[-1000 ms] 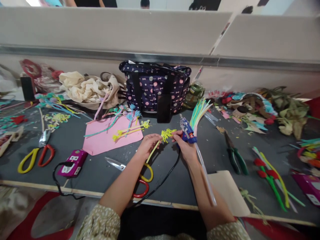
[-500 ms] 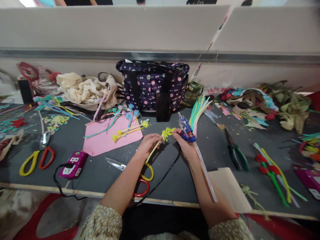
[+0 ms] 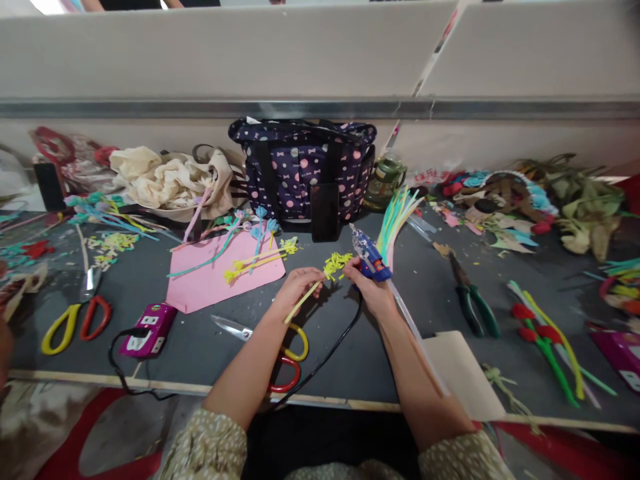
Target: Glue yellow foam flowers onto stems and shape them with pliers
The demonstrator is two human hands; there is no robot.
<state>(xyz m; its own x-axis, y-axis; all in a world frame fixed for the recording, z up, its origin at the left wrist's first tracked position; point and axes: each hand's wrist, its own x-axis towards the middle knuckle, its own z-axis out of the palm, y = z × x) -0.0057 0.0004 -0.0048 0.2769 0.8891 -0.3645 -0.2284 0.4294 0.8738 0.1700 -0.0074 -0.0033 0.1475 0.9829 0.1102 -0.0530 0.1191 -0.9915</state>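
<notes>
My left hand point(image 3: 299, 287) pinches a thin pale yellow stem point(image 3: 303, 304), whose lower end slants down toward my wrist. At the fingertips is a cluster of small yellow pieces point(image 3: 336, 265); I cannot tell which are on the stem and which lie on the table. My right hand point(image 3: 371, 288) is wrapped round a blue hot glue gun point(image 3: 374, 264), its nozzle pointing up and away. A clear glue stick point(image 3: 407, 315) sticks out of its back end above my forearm. The right thumb and fingertips are beside the yellow cluster.
Scissors point(image 3: 297, 343) lie partly under my left forearm, near a black cord point(image 3: 325, 360). Pink paper point(image 3: 195, 287) holds finished-looking stem flowers. Behind stand a phone point(image 3: 325, 213) and a dotted bag point(image 3: 305, 167). Pliers point(image 3: 473, 300) and cardboard point(image 3: 463, 373) lie right.
The stem in my left hand has tipped flatter, its lower end swinging left. The glue gun's nozzle has shifted slightly left. Both hands stay at the yellow cluster.
</notes>
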